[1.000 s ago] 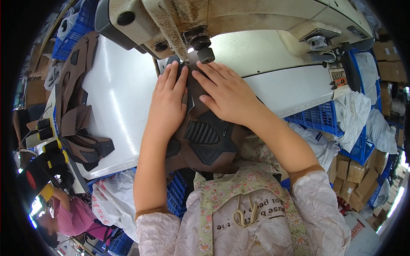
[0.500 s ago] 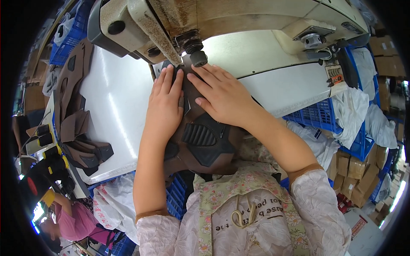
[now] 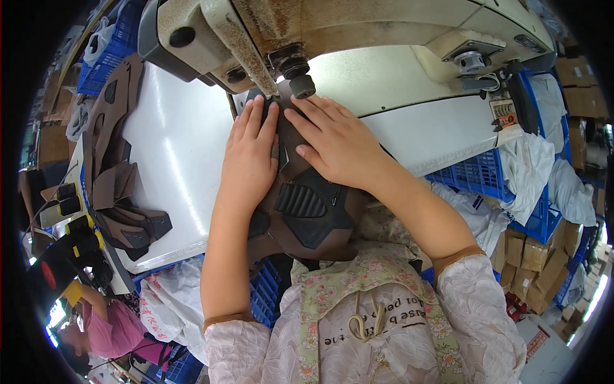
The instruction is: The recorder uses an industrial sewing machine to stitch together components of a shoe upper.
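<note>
A brown and black stitched piece [image 3: 307, 224], which looks like leather, with a ribbed black panel, runs from my lap up under the sewing machine [image 3: 384, 25]. My left hand [image 3: 251, 157] lies flat on its left side, fingers stretched toward the needle area. Opposite it, my right hand [image 3: 339, 144] rests with spread fingers on the right side of the piece. Its fingertips reach close to the round black knob [image 3: 302, 87] of the machine. The presser foot and needle are too hidden to make out. Neither hand grips anything.
On the left of the white table [image 3: 169, 166] lies a stack of brown and black pieces [image 3: 112, 160]. Blue crates [image 3: 470, 173] with white bags stand at the right, near cardboard boxes [image 3: 534, 256]. A person in pink [image 3: 118, 329] sits at lower left.
The whole view has shifted very slightly. Both hands keep almost the same place on the piece, with fingers still flat.
</note>
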The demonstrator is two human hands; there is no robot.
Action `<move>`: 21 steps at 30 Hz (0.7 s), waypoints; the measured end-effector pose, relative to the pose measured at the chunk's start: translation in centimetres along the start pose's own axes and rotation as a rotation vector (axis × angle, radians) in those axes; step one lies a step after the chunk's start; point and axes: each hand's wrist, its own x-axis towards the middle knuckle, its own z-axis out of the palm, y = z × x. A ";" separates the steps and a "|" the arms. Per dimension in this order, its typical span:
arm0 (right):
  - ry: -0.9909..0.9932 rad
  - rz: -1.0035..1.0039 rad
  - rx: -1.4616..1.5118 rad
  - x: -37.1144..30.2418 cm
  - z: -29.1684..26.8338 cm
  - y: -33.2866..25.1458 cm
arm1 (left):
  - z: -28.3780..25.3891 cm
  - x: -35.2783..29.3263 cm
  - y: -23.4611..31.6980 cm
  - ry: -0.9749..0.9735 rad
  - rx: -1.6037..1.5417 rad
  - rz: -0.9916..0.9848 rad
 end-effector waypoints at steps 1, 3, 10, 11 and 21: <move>0.001 0.001 0.002 0.0 0.0 0.0 | 0.0 0.0 0.0 0.002 0.011 0.001; 0.007 -0.004 0.012 0.0 -0.1 0.1 | -0.1 0.2 -0.1 0.016 -0.003 0.003; 0.025 0.086 -0.083 -0.4 0.0 -1.9 | -0.1 0.1 -0.3 0.028 -0.056 -0.011; 0.025 0.084 -0.084 -0.4 0.0 -1.9 | -0.1 0.1 -0.2 0.029 -0.055 -0.012; 0.037 0.058 -0.042 -0.1 0.2 -0.7 | -0.2 0.4 0.2 0.012 0.011 -0.013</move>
